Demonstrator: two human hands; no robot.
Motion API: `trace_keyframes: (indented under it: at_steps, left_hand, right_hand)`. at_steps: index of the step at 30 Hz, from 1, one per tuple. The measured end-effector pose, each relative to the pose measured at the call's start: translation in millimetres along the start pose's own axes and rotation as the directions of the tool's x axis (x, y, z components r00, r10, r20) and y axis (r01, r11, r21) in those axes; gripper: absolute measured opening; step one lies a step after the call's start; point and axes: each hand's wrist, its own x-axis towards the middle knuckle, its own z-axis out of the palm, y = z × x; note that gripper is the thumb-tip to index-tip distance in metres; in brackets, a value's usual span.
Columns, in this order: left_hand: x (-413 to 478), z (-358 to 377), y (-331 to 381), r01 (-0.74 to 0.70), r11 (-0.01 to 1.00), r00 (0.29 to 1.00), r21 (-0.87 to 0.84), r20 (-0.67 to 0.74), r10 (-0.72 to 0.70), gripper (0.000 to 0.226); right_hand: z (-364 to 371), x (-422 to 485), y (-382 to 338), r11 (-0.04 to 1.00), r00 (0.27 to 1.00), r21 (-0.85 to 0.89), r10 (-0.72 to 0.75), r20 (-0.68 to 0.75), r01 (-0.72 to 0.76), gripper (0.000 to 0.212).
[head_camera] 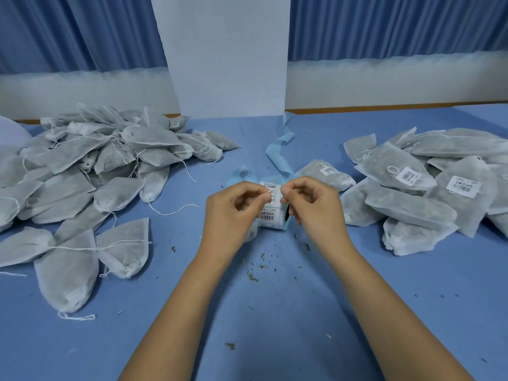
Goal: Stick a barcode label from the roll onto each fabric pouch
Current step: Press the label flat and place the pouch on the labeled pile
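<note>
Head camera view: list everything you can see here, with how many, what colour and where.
unlabelled pouches: large pile, grey-white, table's left side
labelled pouches: smaller pile, grey-white, some showing white barcode labels, right side
label roll: one, white on light blue backing, centre
backing strip: one, light blue, trailing from the roll toward the far edge
crumbs: scattered, dark green, table centre
table: one, blue
curtain: blue, behind
white panel: one, centre back
left hand: pinches at the roll
right hand: pinches at the roll
</note>
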Motion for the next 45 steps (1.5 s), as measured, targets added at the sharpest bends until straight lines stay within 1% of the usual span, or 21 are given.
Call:
trace_keyframes:
  at_steps: [3,5,8,10,12,14,16,18,21,24,30,32,34,35,36,38,39,41,43,45]
  left_hand:
    - [-1,0,0,-0.022,1.000,0.997,-0.008,-0.077,0.021,0.022]
    - [-1,-2,1,-0.032,0.999,0.998,-0.026,-0.061,0.030,0.018]
    - [0,-5,3,-0.006,0.997,1.000,-0.077,0.010,0.007,0.015]
    - [1,-4,4,0.036,0.995,0.999,-0.092,0.014,-0.035,0.017]
    - [1,-3,5,0.057,0.995,0.998,-0.081,0.008,-0.056,0.019]
    - [1,-2,6,0.068,0.995,0.998,-0.067,-0.003,-0.068,0.019]
    - [1,-2,8,0.089,0.993,0.996,-0.076,0.004,-0.089,0.018]
    - [1,-3,9,0.139,0.985,0.990,-0.098,0.037,-0.136,0.021]
    - [3,-6,7,0.228,0.968,0.971,-0.102,0.097,-0.219,0.026]
    - [4,-8,5,0.267,0.957,0.959,-0.113,0.125,-0.253,0.023]
    - [4,-9,2,0.265,0.958,0.960,-0.112,0.122,-0.251,0.018]
    - [4,-9,3,0.252,0.961,0.962,-0.115,0.142,-0.235,0.016]
    - [4,-10,4,0.230,0.964,0.965,-0.131,0.163,-0.208,0.014]
    - [4,-10,5,0.214,0.967,0.967,-0.136,0.171,-0.190,0.013]
    - [4,-11,6,0.197,0.971,0.969,-0.135,0.177,-0.172,0.013]
    - [5,-12,7,0.168,0.978,0.976,-0.127,0.163,-0.146,0.015]
    - [6,-13,7,0.157,0.978,0.980,-0.135,0.144,-0.137,0.015]
    - [7,-15,7,0.151,0.979,0.985,-0.138,0.110,-0.136,0.016]
    - [7,-17,5,0.155,0.986,0.984,-0.060,0.099,-0.148,0.020]
    - [8,-21,1,0.146,0.987,0.981,0.060,0.118,-0.153,0.019]
  right_hand:
    - [2,-2,0,0.993,0.991,-0.121,0.015,0.129,0.000,0.018]
    - [5,-4,-2,0.994,0.979,-0.107,0.029,0.200,-0.007,0.018]
    - [3,-3,-1,0.996,0.979,-0.088,0.016,0.201,0.002,0.017]
    - [2,-3,1,0.991,0.979,-0.128,-0.004,0.202,0.031,0.015]
    - [3,-3,1,0.977,0.983,-0.181,-0.079,0.165,0.109,0.012]
    - [3,-3,-1,0.942,0.964,-0.214,-0.241,0.114,0.260,0.008]
    - [4,-4,-1,0.849,0.898,-0.295,-0.427,0.103,0.438,0.006]
    - [5,-5,0,0.767,0.845,-0.375,-0.526,0.100,0.521,0.009]
    - [5,-4,3,0.684,0.797,-0.463,-0.598,0.086,0.563,0.010]
    - [4,-3,5,0.621,0.764,-0.532,-0.641,0.078,0.575,0.009]
    - [4,-3,7,0.576,0.749,-0.597,-0.660,0.062,0.558,0.006]
    - [4,-3,7,0.568,0.752,-0.616,-0.657,0.060,0.546,0.007]
    - [3,-3,6,0.598,0.786,-0.615,-0.616,0.057,0.514,0.008]
    - [3,-3,6,0.648,0.820,-0.589,-0.570,0.044,0.482,0.008]
    - [3,-3,4,0.721,0.861,-0.537,-0.508,0.022,0.439,0.008]
    - [2,-3,1,0.857,0.926,-0.386,-0.377,-0.021,0.340,0.008]
    - [1,-3,-1,0.896,0.945,-0.327,-0.325,-0.027,0.299,0.010]
    - [0,-3,-3,0.936,0.968,-0.263,-0.250,-0.024,0.235,0.019]
    - [0,-3,-5,0.964,0.984,-0.214,-0.170,-0.046,0.156,0.026]
    - [-2,-2,-7,0.986,0.990,-0.144,-0.098,-0.098,0.083,0.028]
